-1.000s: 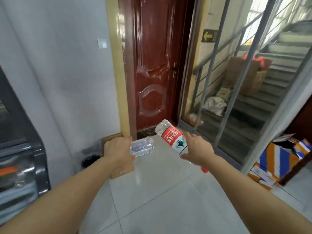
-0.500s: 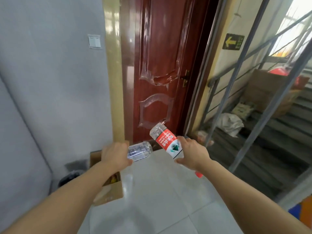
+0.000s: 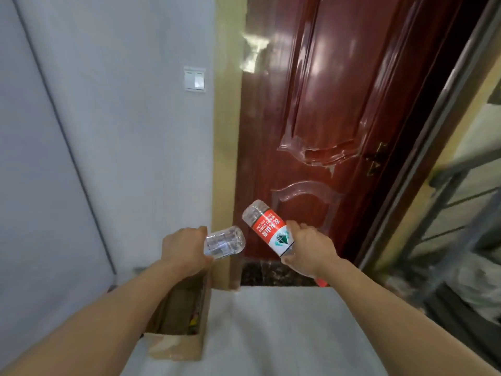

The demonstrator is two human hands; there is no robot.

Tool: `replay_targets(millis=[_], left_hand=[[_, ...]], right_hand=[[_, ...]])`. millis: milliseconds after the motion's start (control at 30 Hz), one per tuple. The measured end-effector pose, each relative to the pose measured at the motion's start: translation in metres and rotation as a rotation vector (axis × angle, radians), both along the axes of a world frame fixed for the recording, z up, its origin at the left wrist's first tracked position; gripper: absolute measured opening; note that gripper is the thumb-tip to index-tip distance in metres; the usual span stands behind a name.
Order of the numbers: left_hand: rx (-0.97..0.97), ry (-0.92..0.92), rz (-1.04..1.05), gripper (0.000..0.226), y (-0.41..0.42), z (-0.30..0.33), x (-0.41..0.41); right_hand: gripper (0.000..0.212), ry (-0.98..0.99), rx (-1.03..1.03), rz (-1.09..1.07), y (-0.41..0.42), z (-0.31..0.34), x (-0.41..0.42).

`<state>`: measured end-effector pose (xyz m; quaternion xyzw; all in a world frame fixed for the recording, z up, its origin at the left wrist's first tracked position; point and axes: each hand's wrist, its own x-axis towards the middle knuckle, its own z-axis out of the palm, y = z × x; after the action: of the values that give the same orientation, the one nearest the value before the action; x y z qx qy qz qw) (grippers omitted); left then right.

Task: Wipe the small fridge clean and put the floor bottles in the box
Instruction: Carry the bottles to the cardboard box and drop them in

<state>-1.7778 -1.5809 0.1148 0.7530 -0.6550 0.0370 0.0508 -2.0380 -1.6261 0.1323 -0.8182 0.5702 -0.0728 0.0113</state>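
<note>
The left hand [image 3: 184, 246] hides the neck end of the clear unlabelled plastic bottle [image 3: 225, 242], and the right hand [image 3: 309, 246] covers the cap end of the clear plastic bottle with the red and white label [image 3: 268, 229], whose small print is too fine to read. The left forearm crosses the open brown cardboard box [image 3: 176, 346], so most of its inside is hidden and the coloured bits there cannot be made out. At the right edge the grey metal stair railing [image 3: 461, 191] is blurred and cut off.

The light is soft and bright. White glare shines on the red door [image 3: 339, 109] near the top. The right edge looks blurry, and straight lines bend at the sides.
</note>
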Motion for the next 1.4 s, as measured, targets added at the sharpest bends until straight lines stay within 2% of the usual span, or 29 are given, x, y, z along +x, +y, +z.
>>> replay_targets(millis=[267,467,733,1133,1400], left_hand=[[0.029,0.072,0.339,0.051,-0.039,-0.033,0.005],[0.106,0.12,0.597,0.048,-0.048,-0.058,0.042],[0.165,0.194,0.776,0.044,-0.114,-0.098,0.105],[0.244,0.404,1.035,0.048,-0.164,-0.17,0.143],[0.296,0.547,1.358,0.045,-0.204,-0.261,0.132]], right_hand=[[0.067,0.049,0.092,0.279,-0.134,-0.007,0.024],[0.069,0.057,0.203,0.514,-0.189,-0.037,0.091],[0.071,0.146,0.24,0.696,-0.273,-0.077,0.202],[0.075,0.368,0.346,0.911,-0.369,-0.158,0.318],[0.074,0.561,0.419,1.119,-0.419,-0.261,0.387]])
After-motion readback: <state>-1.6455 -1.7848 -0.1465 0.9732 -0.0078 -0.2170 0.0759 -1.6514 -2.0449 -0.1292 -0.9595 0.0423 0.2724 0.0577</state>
